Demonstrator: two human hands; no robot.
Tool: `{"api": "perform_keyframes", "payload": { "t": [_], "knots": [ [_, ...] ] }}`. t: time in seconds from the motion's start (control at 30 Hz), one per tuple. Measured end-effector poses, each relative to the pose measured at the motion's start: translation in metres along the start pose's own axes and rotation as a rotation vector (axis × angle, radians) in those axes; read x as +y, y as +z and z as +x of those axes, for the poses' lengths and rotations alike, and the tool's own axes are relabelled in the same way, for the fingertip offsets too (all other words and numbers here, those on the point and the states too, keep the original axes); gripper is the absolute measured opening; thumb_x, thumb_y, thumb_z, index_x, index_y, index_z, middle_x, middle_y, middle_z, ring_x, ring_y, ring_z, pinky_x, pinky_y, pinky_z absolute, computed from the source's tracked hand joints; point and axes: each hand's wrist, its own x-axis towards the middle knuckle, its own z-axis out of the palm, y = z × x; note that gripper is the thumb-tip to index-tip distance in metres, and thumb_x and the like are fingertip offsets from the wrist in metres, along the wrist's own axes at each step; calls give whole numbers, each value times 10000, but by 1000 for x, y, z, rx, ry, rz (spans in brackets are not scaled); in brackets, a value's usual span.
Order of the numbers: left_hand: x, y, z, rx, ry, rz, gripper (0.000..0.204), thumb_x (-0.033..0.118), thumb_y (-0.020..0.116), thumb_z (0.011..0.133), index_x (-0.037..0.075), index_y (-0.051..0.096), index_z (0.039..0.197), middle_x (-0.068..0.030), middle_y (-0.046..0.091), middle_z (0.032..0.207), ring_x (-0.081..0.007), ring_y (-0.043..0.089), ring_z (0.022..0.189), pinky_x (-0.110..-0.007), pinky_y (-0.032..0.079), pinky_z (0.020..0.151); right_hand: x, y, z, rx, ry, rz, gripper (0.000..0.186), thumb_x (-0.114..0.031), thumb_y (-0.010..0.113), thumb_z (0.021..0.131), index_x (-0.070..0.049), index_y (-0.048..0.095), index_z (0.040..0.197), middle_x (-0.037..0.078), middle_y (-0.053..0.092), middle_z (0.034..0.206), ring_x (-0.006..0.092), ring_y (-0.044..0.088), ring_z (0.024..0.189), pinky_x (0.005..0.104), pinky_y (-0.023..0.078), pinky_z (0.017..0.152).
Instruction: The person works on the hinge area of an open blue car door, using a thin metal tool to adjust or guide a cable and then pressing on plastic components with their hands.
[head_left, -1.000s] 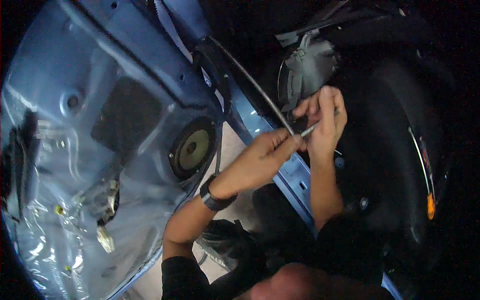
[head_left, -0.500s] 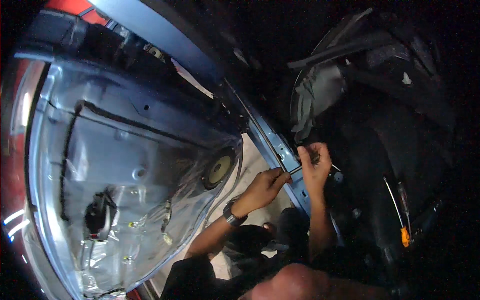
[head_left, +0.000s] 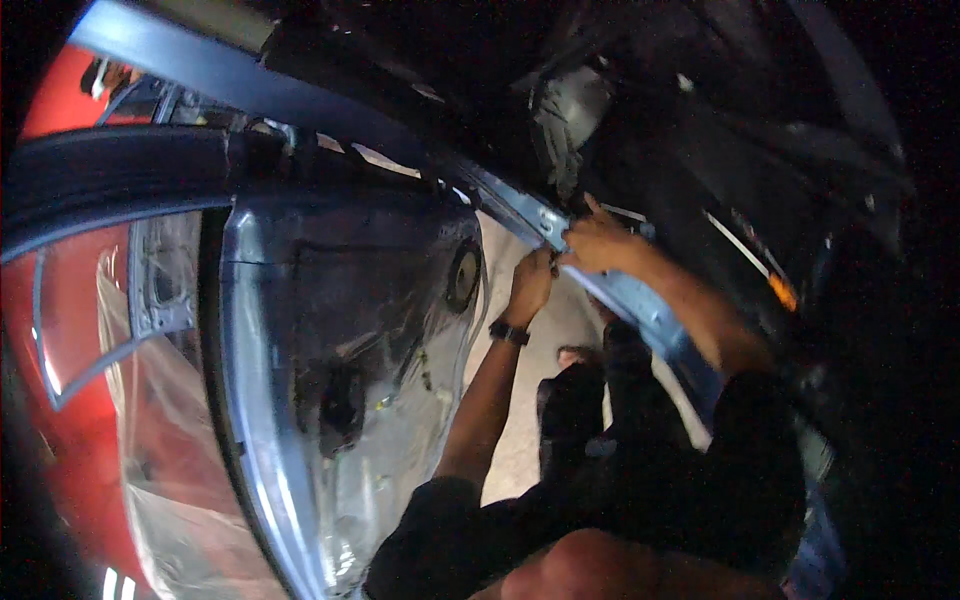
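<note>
the left hand [head_left: 533, 282], narrowly curled, and right hand [head_left: 603, 244], partly bent, sit close together at the blue sill [head_left: 632, 300] beside the open door [head_left: 345, 285], seemingly so each can steady the other, though whether either grips anything i cannot tell.

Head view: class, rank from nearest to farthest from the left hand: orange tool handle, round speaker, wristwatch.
1. Wristwatch: on the left hand's wrist.
2. Round speaker: left of that hand, in the door.
3. Orange tool handle: well to the right.
</note>
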Motion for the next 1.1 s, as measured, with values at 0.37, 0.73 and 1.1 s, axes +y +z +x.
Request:
{"api": "perform_keyframes", "payload": {
  "t": [0.37, 0.73, 1.1],
  "knots": [
    [11, 3, 3, 54, 111, 355, 472, 377, 393, 965, -27, 589, 818, -171, 607, 711, -284, 578, 651, -409, 433, 643, -2, -3, 15, -37, 25, 33, 396, -355, 648, 742, 12, 681, 885, 187, 674, 873, 336, 661, 848, 464, 507, 768],
    [31, 7, -12, 181, 25, 284, 375, 280, 428, 934, 4, 658, 829, -213, 658, 779, -375, 638, 722, -451, 483, 632, 5, 5, 32, -242, 48, 89, 472, -456, 579, 784, -2, 695, 840, 196, 676, 893, 337, 663, 849, 427, 530, 718],
    [55, 0, -9, 43, -55, 320, 366, 291, 405, 963, -9, 596, 876, -244, 630, 780, -450, 594, 689, -507, 456, 597, 12, -29, 34, -269, 80, 255, 451, -420, 662, 706, 16, 693, 819, 183, 678, 804, 318, 660, 754, 433, 524, 662]
  ]
}}
